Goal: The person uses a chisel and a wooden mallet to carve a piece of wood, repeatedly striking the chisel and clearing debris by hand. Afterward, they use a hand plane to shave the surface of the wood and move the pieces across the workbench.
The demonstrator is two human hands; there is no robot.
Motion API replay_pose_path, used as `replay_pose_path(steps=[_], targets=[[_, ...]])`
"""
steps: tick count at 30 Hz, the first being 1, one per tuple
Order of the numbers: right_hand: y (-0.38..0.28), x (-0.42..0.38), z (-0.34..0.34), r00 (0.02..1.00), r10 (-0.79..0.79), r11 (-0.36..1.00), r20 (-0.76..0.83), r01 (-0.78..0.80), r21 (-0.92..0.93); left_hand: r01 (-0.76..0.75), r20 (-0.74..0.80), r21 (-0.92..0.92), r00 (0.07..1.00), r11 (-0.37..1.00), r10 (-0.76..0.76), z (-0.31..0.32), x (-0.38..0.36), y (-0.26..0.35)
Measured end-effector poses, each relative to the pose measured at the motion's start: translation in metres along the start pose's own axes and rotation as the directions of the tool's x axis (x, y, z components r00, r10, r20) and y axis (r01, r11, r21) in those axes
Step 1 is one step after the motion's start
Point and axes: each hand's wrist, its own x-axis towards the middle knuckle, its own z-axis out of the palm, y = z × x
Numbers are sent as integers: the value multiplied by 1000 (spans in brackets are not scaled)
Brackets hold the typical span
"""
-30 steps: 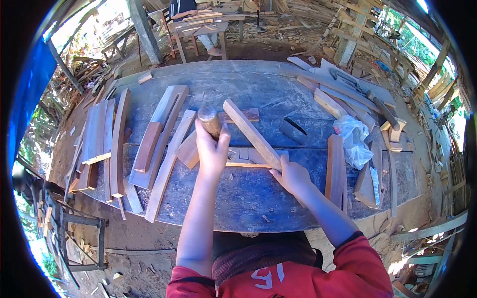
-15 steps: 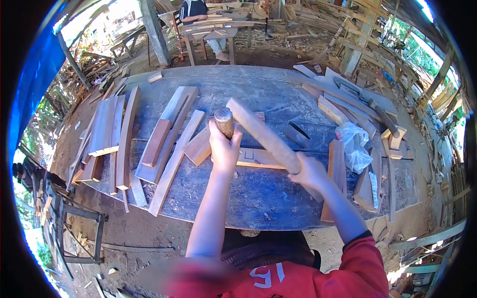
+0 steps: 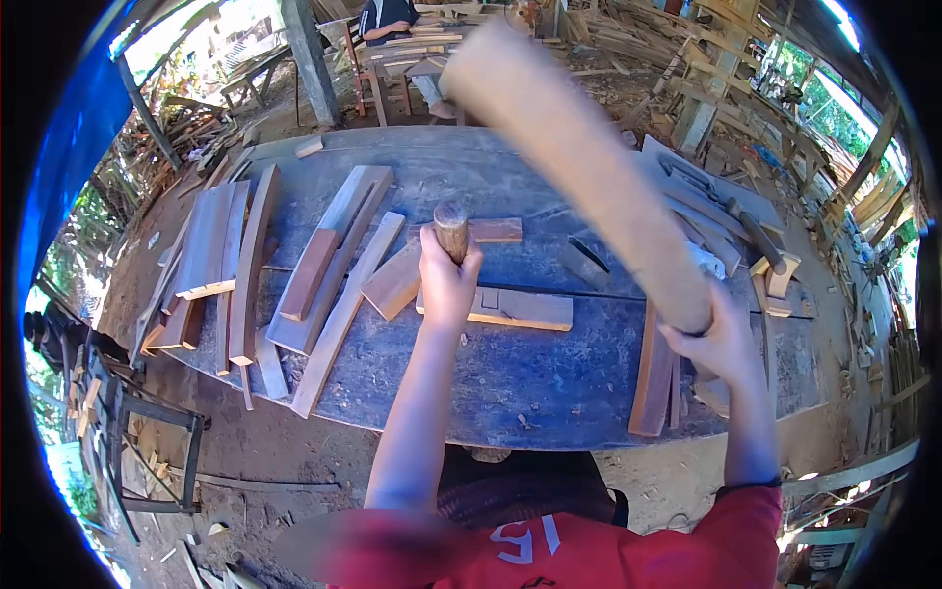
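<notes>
While I hold the right hand (image 3: 721,339) out over the right part of the tabletop (image 3: 491,393), its fingers are clamped around the near end of a thick wooden bar (image 3: 579,167). I see that bar slanting up and away to the left, raised above the work and blurred along its length.

My left hand (image 3: 448,280) has its fingers wrapped around a round-topped wooden handle (image 3: 451,231) that stands roughly upright; the hand hides its lower end, so I can't tell what it touches. Just beside that hand lies a marked wooden piece (image 3: 525,307) with a small rectangle drawn on its upper face. A wooden block (image 3: 392,282) lies at an angle to its left, and a narrow strip (image 3: 496,231) reaches out to the right behind the handle.

Farther right I make out a dark angled piece (image 3: 585,263), with a clamp (image 3: 687,175) and a hammer (image 3: 756,236) beyond it. Long boards (image 3: 211,236) lie on the left side.

The only writing I can read is a white number 15 (image 3: 525,538), upside down from my view, on the red shirt (image 3: 628,555). Across the yard, another person (image 3: 385,20) is beside a second table with wood strips on it.
</notes>
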Motion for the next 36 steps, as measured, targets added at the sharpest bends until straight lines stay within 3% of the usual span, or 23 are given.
replay_pose_path(steps=[3,4,8,9,10,11,13,14,16,17,19,23,24,25,26,28,29,31,32,34,36], targets=[[-8,1,9,990,-134,991,-31,135,5,23,22,-2,999,1000,-23,1,-2,1],[0,2,4,966,60,975,251,-2,-224,-7,-6,-20,1000,1000,7,2,-1,0],[0,4,-2,948,93,981,305,-35,-192,2,-12,-2,1000,1000,-2,-1,-1,-5],[0,1,5,997,-29,996,73,35,-87,9,-15,1,1000,1000,-9,-1,-2,-5],[0,-1,9,977,-123,992,-176,125,0,30,-6,-2,1000,1000,-30,-2,-2,-4],[0,-3,9,977,-123,992,-172,124,-1,49,3,-6,999,999,-49,-1,-2,-2],[1,-2,7,998,-36,999,50,36,-15,-6,-21,-14,1000,1000,6,2,-2,-3],[-1,1,2,998,-39,999,47,40,-15,-63,-43,-17,997,998,62,3,-2,-4],[-5,7,-9,922,158,958,352,-57,-281,-38,-22,-32,999,999,37,1,-3,-4],[-3,7,-8,923,154,958,352,-53,-281,-5,-8,-48,1000,999,5,0,-3,-5],[3,2,0,1000,10,999,9,-9,-42,28,-1,-53,1000,998,-28,-2,-3,-5],[-1,6,9,994,-91,996,-61,92,5,-20,-21,-20,1000,1000,19,0,-2,-4],[-4,10,3,984,12,994,175,7,-107,-38,-30,-34,999,999,37,0,-2,-4],[-6,12,0,911,142,971,387,-52,-234,-55,-35,-47,998,997,54,-1,-3,-4],[-5,11,0,912,139,971,386,-50,-232,-7,-3,-47,1000,999,7,-3,-2,-5],[-4,11,1,989,18,999,149,-13,-36,4,-17,-45,1000,999,-4,-5,-2,-4],[-2,10,9,987,15,999,159,-10,-35,14,-21,-44,1000,999,-15,-6,-2,-3],[1,9,31,964,-74,970,-256,130,207,7,-22,-39,1000,999,-7,-7,-2,-3],[-4,9,29,964,-76,969,-255,132,210,18,-13,-38,1000,999,-18,-7,-2,-2],[-19,13,15,987,-44,995,152,57,-87,15,0,-42,1000,999,-15,-7,-1,-4],[-20,17,3,971,16,992,237,14,-127,6,-5,-53,1000,999,-6,-7,-3,-5]])
